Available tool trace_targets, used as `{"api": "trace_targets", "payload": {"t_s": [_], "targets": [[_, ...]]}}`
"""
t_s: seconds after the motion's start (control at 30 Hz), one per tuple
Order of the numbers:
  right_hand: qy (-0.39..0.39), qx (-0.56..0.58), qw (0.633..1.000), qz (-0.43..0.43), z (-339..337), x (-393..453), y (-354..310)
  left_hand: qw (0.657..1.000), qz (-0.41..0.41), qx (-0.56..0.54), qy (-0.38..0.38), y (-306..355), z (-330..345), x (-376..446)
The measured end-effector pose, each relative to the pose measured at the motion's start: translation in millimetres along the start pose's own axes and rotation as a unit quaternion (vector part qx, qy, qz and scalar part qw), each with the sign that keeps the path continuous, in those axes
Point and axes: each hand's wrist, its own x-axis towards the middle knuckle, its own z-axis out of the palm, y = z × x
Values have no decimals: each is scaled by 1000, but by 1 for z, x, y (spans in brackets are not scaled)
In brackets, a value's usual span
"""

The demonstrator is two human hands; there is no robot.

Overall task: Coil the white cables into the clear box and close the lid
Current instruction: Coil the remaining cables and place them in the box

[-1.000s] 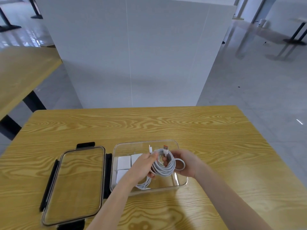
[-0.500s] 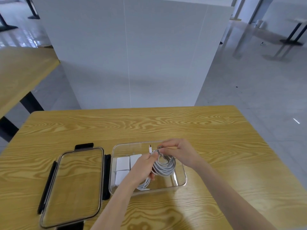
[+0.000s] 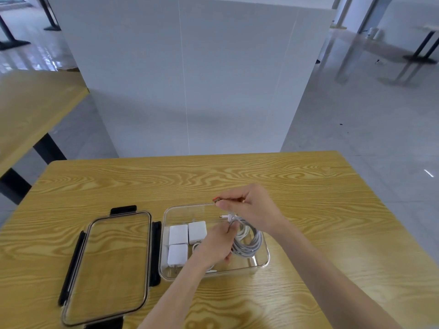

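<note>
Left grip [image 3: 219,243] clamps the coiled white round cable [image 3: 249,241] inside the clear rectangular plastic box [image 3: 266,263]; right grip [image 3: 249,207], at twelve o'clock, pinches its orange-tipped plug end [image 3: 216,199].

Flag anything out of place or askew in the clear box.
Nothing damaged. One cable end pinched by the right hand sticks out past the clear box rim; the coil sits inside, gripped by the left hand.

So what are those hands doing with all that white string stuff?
A person is packing a coiled white cable into a clear plastic box on the wooden table. The left hand pinches the coil over the box while the right hand holds its orange-tipped plug end. Three white square chargers already sit inside. The clear lid lies beside the box, still off.
</note>
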Motion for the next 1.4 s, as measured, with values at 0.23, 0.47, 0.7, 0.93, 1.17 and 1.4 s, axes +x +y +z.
{"api": "trace_targets", "payload": {"t_s": [0.23, 0.47, 0.7, 0.93, 1.17, 1.4], "targets": [[-158, -143, 977, 23, 0, 8, -15, 993, -11, -61, -97, 0, 3, 1], [-227, -108, 965, 82, -6, 2, -11, 975, -13, -210, -64, -15, -3, 2], [-171, 36, 975, 140, -21, -6, 8, 967, -9, -250, -54, -25, -15, 8], [-93, 116, 981, 121, 3, -10, 34, 935, -28, -347, -64, -23, -13, 14], [-67, 64, 981, 171, 10, -12, 44, 889, -81, -450, 0, -19, -13, 17], [80, 247, 937, 235, 11, -5, 56, 895, -89, -435, 31, -21, -10, 17]]}}
